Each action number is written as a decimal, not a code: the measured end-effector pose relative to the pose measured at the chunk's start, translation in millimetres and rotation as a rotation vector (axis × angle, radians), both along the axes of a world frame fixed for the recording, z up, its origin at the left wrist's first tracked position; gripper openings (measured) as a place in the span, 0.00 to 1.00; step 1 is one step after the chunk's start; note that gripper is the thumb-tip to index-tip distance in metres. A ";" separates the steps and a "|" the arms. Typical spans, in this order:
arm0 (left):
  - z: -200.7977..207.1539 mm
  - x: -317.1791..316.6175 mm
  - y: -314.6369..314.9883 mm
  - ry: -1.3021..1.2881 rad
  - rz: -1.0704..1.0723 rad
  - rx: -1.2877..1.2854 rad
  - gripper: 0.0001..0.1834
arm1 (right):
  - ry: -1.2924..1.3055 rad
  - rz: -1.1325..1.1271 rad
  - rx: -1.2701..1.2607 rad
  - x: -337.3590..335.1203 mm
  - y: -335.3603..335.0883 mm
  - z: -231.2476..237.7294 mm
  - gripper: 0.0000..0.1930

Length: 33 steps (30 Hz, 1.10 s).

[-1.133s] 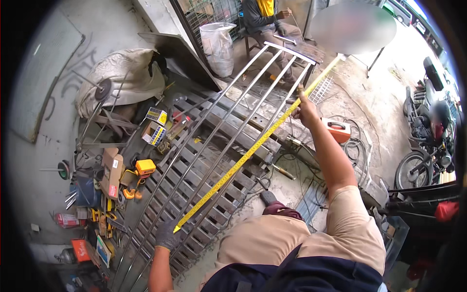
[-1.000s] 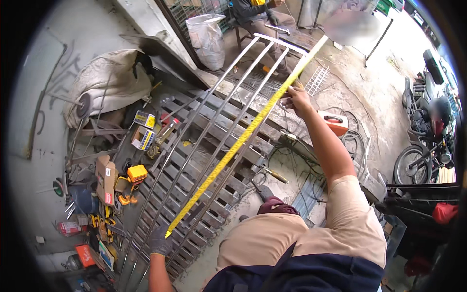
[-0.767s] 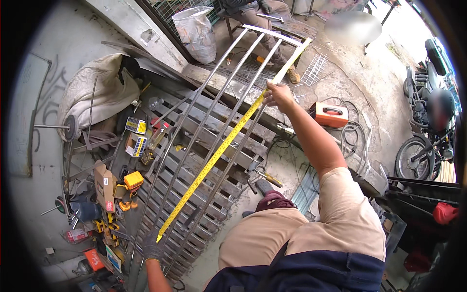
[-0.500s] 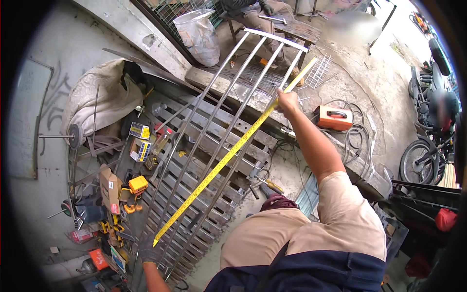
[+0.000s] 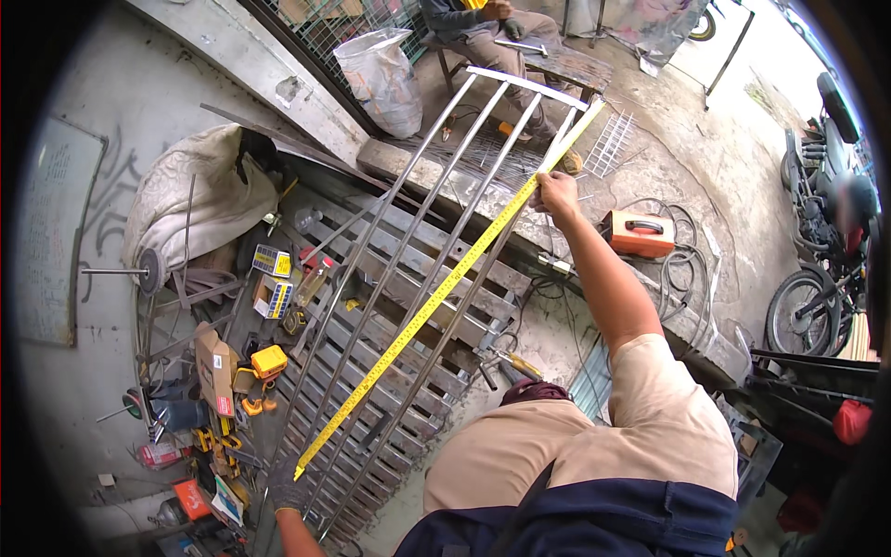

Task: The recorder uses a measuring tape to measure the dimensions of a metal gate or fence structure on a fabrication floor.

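A yellow tape measure blade runs diagonally along the right side of a metal tube grille. Its far end reaches the right end of the grille's flat crossbar. My bare right hand is closed on the blade's edge near that far end, beside the rightmost tube. Down at the blade's near end, my left hand, in a dark grey glove, looks curled by the tubes' lower ends. Its fingers are mostly hidden, and what it grips cannot be made out.
Under the grille lies a slatted metal bench. Boxes and yellow power tools crowd its left. An orange machine with coiled cables stands right, a motorbike beyond. A seated person is behind the crossbar.
My right hand has shifted slightly along the blade's line, and the blade's far end now overlaps the crossbar's right end. The seated person's hand has risen.
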<state>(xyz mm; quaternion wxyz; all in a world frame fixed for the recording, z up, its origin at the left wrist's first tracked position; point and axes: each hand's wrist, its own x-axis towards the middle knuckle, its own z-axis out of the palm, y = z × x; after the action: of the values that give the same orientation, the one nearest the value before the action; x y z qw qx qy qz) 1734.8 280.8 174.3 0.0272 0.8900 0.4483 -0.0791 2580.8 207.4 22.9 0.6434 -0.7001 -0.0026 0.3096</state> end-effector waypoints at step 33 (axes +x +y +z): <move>21.5 5.7 18.6 0.071 0.084 -0.014 0.22 | 0.079 0.094 0.054 -28.0 24.4 17.3 0.14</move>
<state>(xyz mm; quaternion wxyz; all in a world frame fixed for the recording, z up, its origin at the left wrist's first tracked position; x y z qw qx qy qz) 1740.5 299.4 195.8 0.0209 0.8668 0.4854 -0.1124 2552.9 231.8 40.2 0.6463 -0.6688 -0.0183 0.3668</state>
